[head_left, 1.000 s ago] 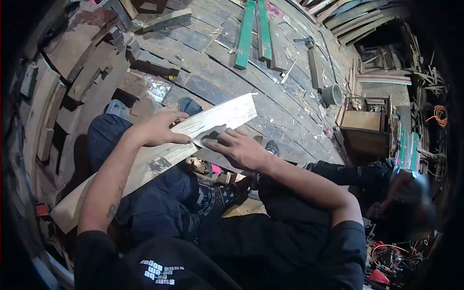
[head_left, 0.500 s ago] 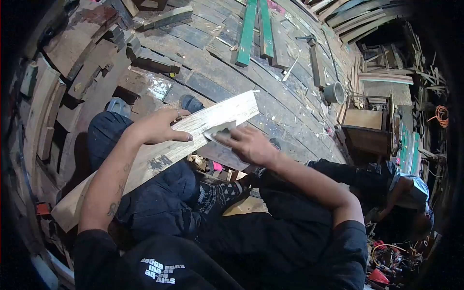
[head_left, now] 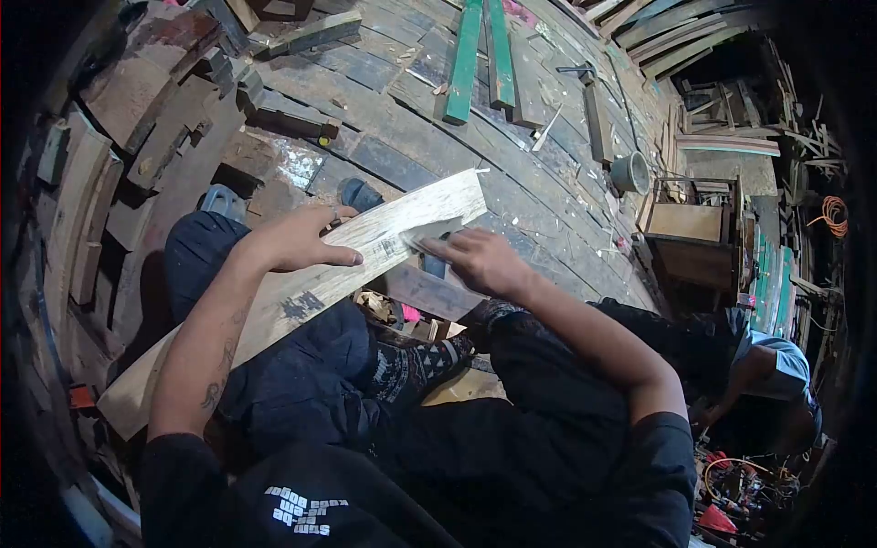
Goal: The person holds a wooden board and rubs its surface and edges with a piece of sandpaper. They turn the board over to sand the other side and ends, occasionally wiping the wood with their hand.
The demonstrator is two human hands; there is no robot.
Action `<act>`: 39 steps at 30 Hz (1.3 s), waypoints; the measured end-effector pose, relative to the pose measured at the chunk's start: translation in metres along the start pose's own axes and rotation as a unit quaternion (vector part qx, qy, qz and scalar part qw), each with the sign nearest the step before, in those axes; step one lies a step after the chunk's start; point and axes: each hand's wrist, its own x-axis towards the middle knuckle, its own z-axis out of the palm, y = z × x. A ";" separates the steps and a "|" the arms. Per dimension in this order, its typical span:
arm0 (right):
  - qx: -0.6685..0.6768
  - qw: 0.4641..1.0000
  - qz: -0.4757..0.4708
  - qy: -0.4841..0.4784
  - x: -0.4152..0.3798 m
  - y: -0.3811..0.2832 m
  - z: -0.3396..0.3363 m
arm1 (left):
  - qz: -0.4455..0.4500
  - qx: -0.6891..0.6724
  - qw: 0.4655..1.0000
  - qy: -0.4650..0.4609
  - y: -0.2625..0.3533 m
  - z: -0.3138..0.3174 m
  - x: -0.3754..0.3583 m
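A long pale wooden plank point(head_left: 425, 203) lies slanted across my lap, with dark patches on its upper face. My left hand point(head_left: 297, 239) grips it near the middle, thumb lying on top and fingers over the far edge. In my right hand point(head_left: 484, 260) is a thin, flat grey scraper point(head_left: 433, 230), pressed against the plank's face beyond my left thumb. My fingers cover part of the scraper, so its handle end is hidden.
Green-painted boards point(head_left: 464, 68) and a hammer point(head_left: 577, 69) lie on the plank floor ahead. A grey bucket point(head_left: 630, 172) and a wooden cabinet point(head_left: 690, 224) stand to the right. Stacked timber point(head_left: 82, 196) lines the left. Another person point(head_left: 776, 365) crouches at the right.
My right hand has shifted slightly with the scraper, which now lies at a different angle on the plank. The left hand stays in place. The other person has leaned a little.
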 end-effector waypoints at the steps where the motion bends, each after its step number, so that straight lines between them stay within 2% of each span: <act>1: -0.024 0.998 0.049 0.012 -0.012 0.020 0.004 | -0.001 -0.011 1.000 -0.009 0.001 -0.001 0.000; 2: -0.048 0.994 0.097 0.024 -0.017 0.029 0.002 | -0.003 -0.024 1.000 -0.018 0.001 -0.002 -0.001; 3: -0.051 0.994 0.093 0.023 -0.021 0.036 0.002 | -0.004 -0.026 1.000 -0.014 -0.001 -0.002 -0.001; 5: -0.056 0.954 0.286 -0.068 -0.022 0.035 -0.007 | 0.025 -0.004 1.000 0.003 -0.006 0.002 0.000; 6: -0.057 0.954 0.287 -0.070 -0.020 0.029 -0.003 | 0.026 -0.005 1.000 0.002 -0.009 0.003 0.002; 8: 0.005 0.991 0.123 0.060 -0.008 0.002 0.013 | 0.050 -0.014 0.999 0.002 -0.011 0.004 0.005; 10: 0.033 0.999 0.012 0.022 0.006 -0.025 0.010 | 0.039 -0.019 0.999 -0.007 -0.003 0.000 0.000; 11: 0.017 0.999 -0.019 -0.029 0.012 -0.032 -0.003 | 0.018 -0.015 1.000 -0.006 0.003 -0.001 -0.003; 12: 0.019 0.999 -0.017 -0.026 0.008 -0.021 0.003 | -0.001 -0.011 1.000 -0.004 0.006 -0.002 -0.005; 14: -0.044 0.997 0.013 0.054 -0.010 0.018 0.014 | 0.019 -0.006 1.000 0.004 -0.002 0.000 -0.001; 15: -0.037 0.994 0.090 0.045 -0.018 0.029 0.008 | 0.026 -0.008 1.000 0.002 -0.004 0.001 0.000; 16: -0.041 0.976 0.214 -0.014 -0.025 0.038 0.001 | 0.032 -0.009 0.999 0.000 -0.005 0.001 0.000; 18: -0.052 0.966 0.252 -0.029 -0.029 0.053 0.001 | 0.024 -0.012 1.000 -0.002 0.003 -0.003 -0.005; 21: 0.034 0.979 0.201 0.018 -0.007 0.010 0.010 | 0.023 -0.013 1.000 -0.007 -0.005 0.003 0.000; 22: 0.031 0.991 0.126 0.042 -0.004 -0.003 0.020 | 0.030 -0.010 1.000 -0.003 -0.009 0.003 0.003; 24: 0.041 0.999 0.016 0.000 0.010 -0.031 0.007 | 0.018 -0.010 1.000 -0.006 -0.002 0.001 -0.001; 27: 0.003 0.999 -0.001 0.036 0.001 -0.002 0.003 | 0.017 -0.013 1.000 -0.004 -0.003 0.001 0.000; 28: -0.014 0.998 0.040 0.048 -0.012 0.019 0.011 | 0.025 -0.015 1.000 0.002 -0.004 0.001 0.000; 29: -0.036 0.991 0.129 -0.004 -0.020 0.030 0.003 | 0.023 -0.018 1.000 0.004 -0.002 0.001 -0.002; 30: -0.038 0.975 0.219 -0.003 -0.024 0.035 0.001 | 0.011 -0.019 1.000 -0.002 0.003 -0.001 -0.004; 32: -0.054 0.949 0.302 -0.068 -0.019 0.040 -0.012 | -0.001 -0.022 1.000 -0.007 0.004 -0.002 -0.004; 34: 0.005 0.953 0.303 -0.017 -0.009 0.019 -0.002 | 0.024 -0.020 0.999 -0.004 0.001 -0.002 -0.003; 35: 0.033 0.974 0.220 0.034 -0.005 0.009 0.013 | 0.024 -0.019 1.000 -0.006 0.002 -0.001 -0.002; 37: 0.047 0.994 0.101 -0.001 0.010 -0.029 0.004 | 0.016 -0.024 1.000 -0.006 0.002 -0.001 -0.002; 39: 0.026 1.000 -0.013 0.011 0.012 -0.025 0.012 | 0.017 -0.016 1.000 0.006 -0.002 0.002 -0.001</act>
